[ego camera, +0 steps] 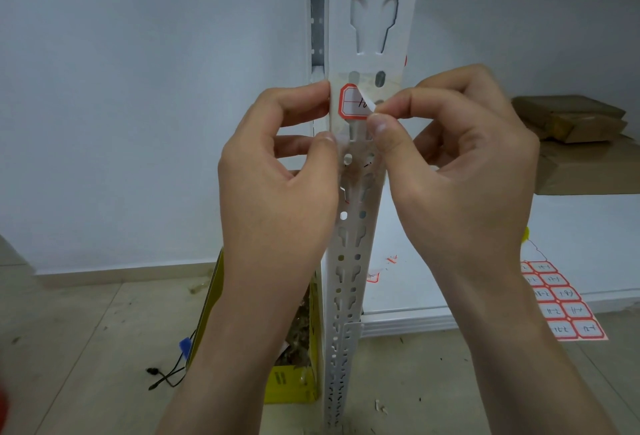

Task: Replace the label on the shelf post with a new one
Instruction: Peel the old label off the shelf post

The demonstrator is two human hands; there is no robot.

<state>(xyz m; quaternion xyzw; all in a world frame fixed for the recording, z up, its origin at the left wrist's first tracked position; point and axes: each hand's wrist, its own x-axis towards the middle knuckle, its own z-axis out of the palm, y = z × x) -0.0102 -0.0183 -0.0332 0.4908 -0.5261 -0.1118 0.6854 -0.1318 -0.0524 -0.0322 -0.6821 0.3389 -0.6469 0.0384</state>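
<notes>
We pinch the curled right edge of the red-bordered white paper label [353, 102] between right hand [460, 171] thumb and forefinger, peeling it off the white perforated metal shelf post [375, 11]; our left hand [277, 171] fingertips clamp the post beside it, steadying; open air lies rightward of the pinch; the red-bordered sticker sheet [561, 303] waits well below.

The right hand [460, 171] is covering part of the label [351, 103], so its writing is hard to read. The post [375, 18] is running off the top. The sticker sheet [562, 306] numbers are too small.
</notes>
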